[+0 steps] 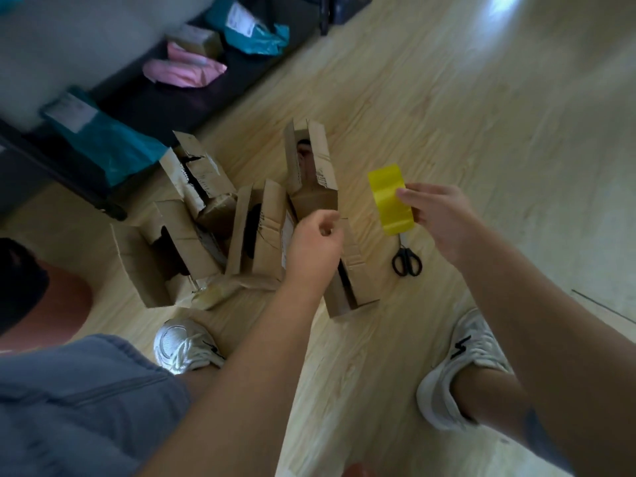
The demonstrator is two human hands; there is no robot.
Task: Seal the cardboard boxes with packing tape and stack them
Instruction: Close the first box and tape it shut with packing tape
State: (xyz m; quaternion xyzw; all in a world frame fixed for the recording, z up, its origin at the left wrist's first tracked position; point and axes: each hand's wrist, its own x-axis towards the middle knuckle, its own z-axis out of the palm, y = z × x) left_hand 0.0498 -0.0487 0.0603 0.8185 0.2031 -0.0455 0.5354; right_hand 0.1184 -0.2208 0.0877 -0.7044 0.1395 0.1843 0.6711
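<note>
From the head view, five open cardboard boxes (265, 228) stood crowded together on the wood floor (447, 115), touching or nearly so, flaps up and unsealed, none stacked. The right hand (437, 218) grasped the yellow tape (390, 201), thumb on the roll's outer face, holding it in the air just right of the boxes. The left hand (315, 242) hung above the nearest box, fingers curled in and thumb pressed to forefinger; whether anything lay between them was too small to tell. Black-handled scissors (406, 259) lay on the floor below the tape, just beside the nearest box. A crumpled brown wad (220, 290) lay against the front of the boxes, near the left white shoe (186, 346); both shoes bore a black zigzag mark. Behind the boxes ran a low dark shelf (148, 98) carrying teal mailers (113, 146), a pink bag (186, 68) and a small brown parcel (199, 41). The mailers carried white labels, and the box flaps had dark print along their edges, all too blurred to read. The farthest box (311, 166) showed something dark inside that could not be made out; the other boxes showed only shadow.
</note>
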